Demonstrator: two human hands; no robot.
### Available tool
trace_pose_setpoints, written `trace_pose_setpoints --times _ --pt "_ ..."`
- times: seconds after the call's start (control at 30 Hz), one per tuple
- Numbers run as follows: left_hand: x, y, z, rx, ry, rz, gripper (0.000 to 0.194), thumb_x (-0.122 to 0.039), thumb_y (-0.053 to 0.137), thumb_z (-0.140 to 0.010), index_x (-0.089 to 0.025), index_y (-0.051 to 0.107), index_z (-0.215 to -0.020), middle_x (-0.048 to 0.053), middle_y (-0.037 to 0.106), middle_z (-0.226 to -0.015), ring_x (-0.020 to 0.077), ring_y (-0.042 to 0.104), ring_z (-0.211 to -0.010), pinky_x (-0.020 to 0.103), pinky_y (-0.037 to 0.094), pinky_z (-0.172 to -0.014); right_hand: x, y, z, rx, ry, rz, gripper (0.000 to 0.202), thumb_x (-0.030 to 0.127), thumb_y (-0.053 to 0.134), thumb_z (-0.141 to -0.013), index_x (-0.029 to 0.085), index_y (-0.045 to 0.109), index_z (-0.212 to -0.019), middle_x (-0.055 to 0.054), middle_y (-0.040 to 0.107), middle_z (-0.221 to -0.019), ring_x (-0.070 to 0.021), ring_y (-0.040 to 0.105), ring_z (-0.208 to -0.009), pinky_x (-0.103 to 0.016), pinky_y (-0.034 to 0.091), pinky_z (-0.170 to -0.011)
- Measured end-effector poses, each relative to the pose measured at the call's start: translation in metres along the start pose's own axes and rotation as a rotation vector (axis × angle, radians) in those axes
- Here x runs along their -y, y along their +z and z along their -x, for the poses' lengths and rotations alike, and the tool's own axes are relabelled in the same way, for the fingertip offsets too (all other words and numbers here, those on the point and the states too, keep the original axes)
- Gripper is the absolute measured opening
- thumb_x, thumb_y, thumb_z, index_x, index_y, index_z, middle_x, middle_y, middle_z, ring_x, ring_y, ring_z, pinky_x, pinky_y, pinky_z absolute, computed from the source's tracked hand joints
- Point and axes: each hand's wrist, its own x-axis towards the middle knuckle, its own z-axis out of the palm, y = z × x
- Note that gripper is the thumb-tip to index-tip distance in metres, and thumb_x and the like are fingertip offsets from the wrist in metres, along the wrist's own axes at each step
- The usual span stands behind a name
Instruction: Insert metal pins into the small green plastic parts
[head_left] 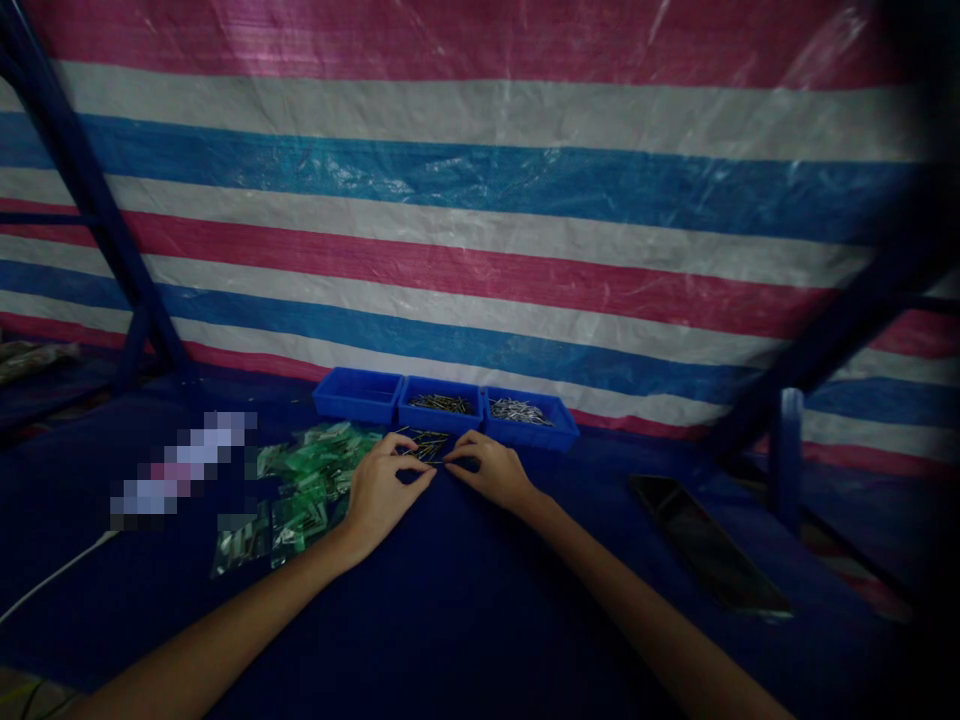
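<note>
My left hand (pixel 386 490) and my right hand (pixel 491 470) meet fingertip to fingertip low over the blue tabletop. Each is closed in a pinch, and a thin dark metal rod (pixel 436 463) runs between them. It resembles a small drill bit, but its exact kind is too small to tell. Just behind the fingers lies a loose pile of gold and dark thin rods (pixel 426 443). Beside my left hand is a heap of small clear and green plastic packets (pixel 319 470), some with thin pieces inside.
At the back stand three blue trays: an empty left one (pixel 356 407), a middle one (pixel 439 416) with dark-gold rods, and a right one (pixel 532 432) with silver rods. A phone (pixel 709 550) lies right; a pixelated object (pixel 184 465) with a white cable lies left.
</note>
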Motion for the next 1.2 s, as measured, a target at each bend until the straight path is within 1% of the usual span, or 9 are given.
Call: trace_pose_setpoints --times 0.2,0.3,0.4,0.5,0.6,0.67,0.9,1.03,1.2 --pt "0.000 -0.001 0.000 0.010 -0.009 0.003 0.013 -0.035 0.066 -0.067 -0.023 0.067 -0.061 0.001 0.056 -0.091 0.0174 0.057 -0.083 0.032 0.044 -0.072 0.002 0.002 0.001 -0.017 0.043 -0.034 0.010 0.024 0.057 -0.075 0.024 0.066 -0.078 0.000 0.060 -0.091 -0.0133 0.057 -0.078 -0.023 0.041 -0.061" --pt "-0.002 -0.002 0.000 0.001 -0.018 0.011 0.016 -0.037 0.067 -0.066 -0.021 0.064 -0.062 0.002 0.055 -0.089 0.0171 0.057 -0.080 0.030 0.045 -0.069 0.000 0.003 0.000 -0.042 0.040 -0.099 0.008 0.023 0.059 -0.072 0.024 0.066 -0.075 0.000 0.060 -0.089 -0.0122 0.056 -0.074 -0.023 0.040 -0.059" --pt "-0.002 -0.002 -0.001 -0.024 -0.020 0.048 0.016 -0.036 0.064 -0.068 -0.020 0.063 -0.072 0.002 0.054 -0.087 0.0161 0.056 -0.076 0.029 0.045 -0.066 -0.002 0.003 -0.003 -0.062 0.039 -0.250 0.007 0.022 0.060 -0.069 0.021 0.067 -0.072 0.000 0.061 -0.081 -0.0110 0.053 -0.066 -0.023 0.039 -0.057" --pt "-0.001 0.000 -0.002 -0.037 -0.015 0.086 0.016 -0.034 0.062 -0.072 -0.022 0.063 -0.083 0.002 0.054 -0.090 0.0163 0.056 -0.078 0.030 0.045 -0.069 0.000 0.002 -0.006 -0.032 0.027 -0.458 0.007 0.020 0.060 -0.069 0.018 0.067 -0.068 -0.002 0.061 -0.076 -0.0116 0.053 -0.066 -0.023 0.039 -0.057" --pt "0.001 0.002 -0.003 -0.025 -0.014 0.122 0.014 -0.032 0.060 -0.074 -0.022 0.064 -0.083 0.003 0.055 -0.090 0.0164 0.056 -0.080 0.030 0.045 -0.072 0.005 -0.001 -0.008 -0.018 0.048 -0.629 0.009 0.022 0.059 -0.070 0.017 0.067 -0.067 -0.003 0.061 -0.077 -0.0126 0.055 -0.069 -0.025 0.041 -0.061" --pt "0.000 0.001 -0.004 -0.024 -0.015 0.167 0.012 -0.030 0.060 -0.074 -0.021 0.064 -0.080 0.003 0.055 -0.088 0.0158 0.056 -0.078 0.029 0.045 -0.069 0.007 -0.002 -0.008 -0.020 0.061 -0.690 0.011 0.025 0.060 -0.071 0.017 0.067 -0.068 -0.003 0.061 -0.078 -0.0130 0.055 -0.070 -0.026 0.042 -0.063" --pt "-0.007 -0.002 -0.004 -0.046 -0.001 0.346 0.011 -0.027 0.058 -0.076 -0.018 0.063 -0.079 0.003 0.055 -0.085 0.0107 0.051 -0.064 0.023 0.041 -0.055 0.013 -0.001 -0.005 0.042 0.003 -0.699 0.016 0.032 0.060 -0.073 0.018 0.067 -0.074 -0.003 0.059 -0.083 -0.0128 0.055 -0.073 -0.025 0.042 -0.061" --pt "-0.008 -0.001 -0.003 -0.032 -0.008 0.344 0.011 -0.029 0.060 -0.073 -0.017 0.062 -0.073 0.003 0.054 -0.084 0.0120 0.052 -0.067 0.023 0.040 -0.054 0.022 -0.002 -0.002 0.089 -0.060 -0.641 0.014 0.030 0.059 -0.074 0.018 0.066 -0.077 -0.002 0.060 -0.082 -0.0125 0.055 -0.073 -0.024 0.042 -0.061" --pt "-0.012 -0.004 -0.003 -0.038 -0.008 0.331 0.010 -0.027 0.058 -0.074 -0.018 0.061 -0.074 0.003 0.053 -0.083 0.0111 0.051 -0.065 0.023 0.040 -0.053 0.021 -0.011 -0.003 0.093 -0.042 -0.630 0.012 0.028 0.059 -0.074 0.018 0.065 -0.072 -0.002 0.059 -0.083 -0.0124 0.055 -0.074 -0.024 0.042 -0.062"
